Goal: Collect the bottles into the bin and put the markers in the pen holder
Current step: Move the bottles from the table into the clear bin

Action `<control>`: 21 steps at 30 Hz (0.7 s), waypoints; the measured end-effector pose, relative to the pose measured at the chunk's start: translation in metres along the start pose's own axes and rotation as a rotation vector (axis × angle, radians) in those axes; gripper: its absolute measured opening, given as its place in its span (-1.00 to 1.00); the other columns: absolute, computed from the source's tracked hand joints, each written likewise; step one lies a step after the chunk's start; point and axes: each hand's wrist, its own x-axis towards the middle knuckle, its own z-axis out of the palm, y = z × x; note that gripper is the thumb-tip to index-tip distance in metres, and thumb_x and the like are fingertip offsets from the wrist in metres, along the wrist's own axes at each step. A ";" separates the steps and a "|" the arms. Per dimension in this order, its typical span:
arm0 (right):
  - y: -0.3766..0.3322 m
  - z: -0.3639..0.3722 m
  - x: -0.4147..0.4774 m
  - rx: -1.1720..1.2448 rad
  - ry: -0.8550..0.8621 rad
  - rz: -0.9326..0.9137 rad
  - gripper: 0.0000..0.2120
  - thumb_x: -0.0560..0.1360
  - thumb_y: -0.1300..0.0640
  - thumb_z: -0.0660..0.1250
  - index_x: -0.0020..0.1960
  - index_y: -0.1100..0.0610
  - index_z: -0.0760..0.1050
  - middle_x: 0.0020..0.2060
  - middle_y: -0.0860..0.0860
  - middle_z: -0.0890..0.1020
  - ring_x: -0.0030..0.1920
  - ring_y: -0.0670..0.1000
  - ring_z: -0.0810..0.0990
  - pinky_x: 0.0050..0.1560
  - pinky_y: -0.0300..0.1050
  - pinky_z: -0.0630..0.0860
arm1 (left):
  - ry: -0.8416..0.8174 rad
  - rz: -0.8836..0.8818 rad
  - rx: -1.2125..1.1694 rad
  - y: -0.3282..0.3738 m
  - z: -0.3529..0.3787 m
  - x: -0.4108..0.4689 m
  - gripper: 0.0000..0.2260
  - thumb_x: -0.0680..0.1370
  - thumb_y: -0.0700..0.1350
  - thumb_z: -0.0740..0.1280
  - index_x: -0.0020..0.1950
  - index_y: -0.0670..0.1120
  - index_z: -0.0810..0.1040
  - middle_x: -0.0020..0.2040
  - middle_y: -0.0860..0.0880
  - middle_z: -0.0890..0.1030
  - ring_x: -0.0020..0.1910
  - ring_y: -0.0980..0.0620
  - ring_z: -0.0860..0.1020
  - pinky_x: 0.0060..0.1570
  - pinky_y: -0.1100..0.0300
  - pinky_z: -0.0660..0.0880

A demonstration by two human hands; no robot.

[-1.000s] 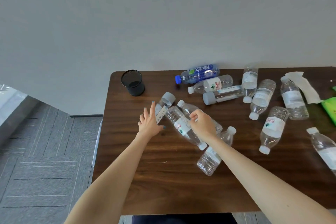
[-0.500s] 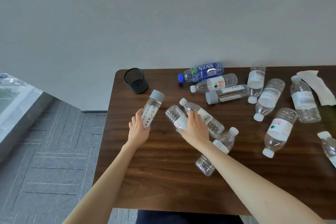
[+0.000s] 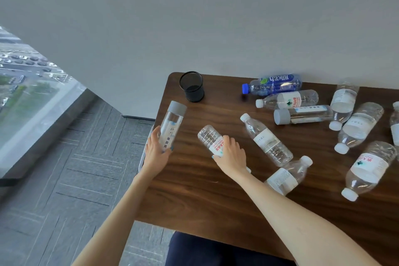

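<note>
Cap of red-label bottle (image 3: 210,138) hidden under right hand (image 3: 230,154) clamped round it, base toward 11 o'clock, on desk (image 3: 194,190). Left hand (image 3: 155,153) gripping grey-capped bottle (image 3: 171,128), cap toward 1 o'clock, at desk's 9 o'clock edge. Rightmost bottle (image 3: 396,129) cropped.

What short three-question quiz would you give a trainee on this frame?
1. True or false: the left hand grips a grey-capped bottle.
2. What does the right hand hold? A) a blue-capped bottle B) a red-labelled clear bottle C) a marker
3. Fill in: the black mesh pen holder stands ___ on the table, near its far left corner.
Key: 1 true; 2 B; 3 upright.
</note>
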 end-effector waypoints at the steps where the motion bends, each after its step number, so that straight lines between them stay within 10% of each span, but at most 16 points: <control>1: -0.011 0.000 0.002 0.033 0.007 -0.010 -0.34 0.43 -0.14 0.42 0.38 0.09 0.21 0.23 0.05 0.46 0.18 0.06 0.49 0.05 -0.04 0.49 | 0.004 -0.010 0.003 -0.007 -0.006 -0.002 -0.31 0.49 -0.20 0.37 0.51 0.01 0.07 0.38 -0.14 0.32 0.32 -0.18 0.28 0.28 -0.08 0.24; 21: -0.266 0.060 0.047 0.382 -0.072 0.053 -0.46 0.41 -0.09 0.39 0.28 0.06 0.28 0.16 0.00 0.51 0.06 0.08 0.57 -0.03 0.00 0.50 | -0.118 -0.204 -0.384 -0.178 -0.145 0.064 -0.24 0.38 -0.01 0.37 0.49 0.12 0.06 0.35 -0.10 0.41 0.25 -0.15 0.46 0.26 -0.21 0.42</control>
